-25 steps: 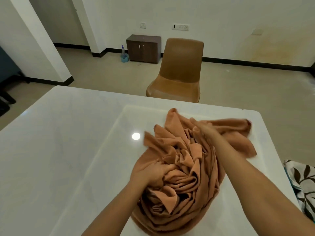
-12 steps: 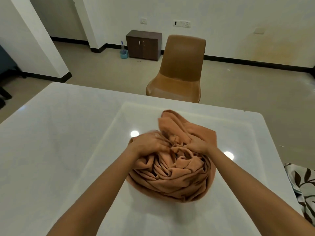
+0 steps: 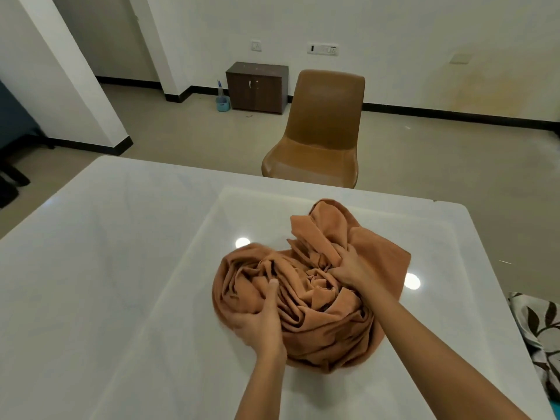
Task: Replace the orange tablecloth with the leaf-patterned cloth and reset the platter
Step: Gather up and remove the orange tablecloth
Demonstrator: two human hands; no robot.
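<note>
The orange tablecloth (image 3: 321, 301) lies bunched in a crumpled heap on the glossy white table (image 3: 106, 268). My left hand (image 3: 260, 322) grips the heap's near left edge, thumb up over the folds. My right hand (image 3: 348, 268) clutches a handful of fabric at the upper right of the heap. The leaf-patterned cloth (image 3: 539, 325), white with dark leaves, shows at the right edge beyond the table. No platter is in view.
A brown chair (image 3: 321, 131) stands at the table's far side. A small dark cabinet (image 3: 257, 86) and a blue spray bottle (image 3: 222, 97) sit against the back wall. A white pillar (image 3: 60, 71) rises at the left.
The cloth has been gathered from a looser spread into a tighter ball. My left hand slid from the top of the heap to its near left edge; my right hand stayed gripping at the upper right.
</note>
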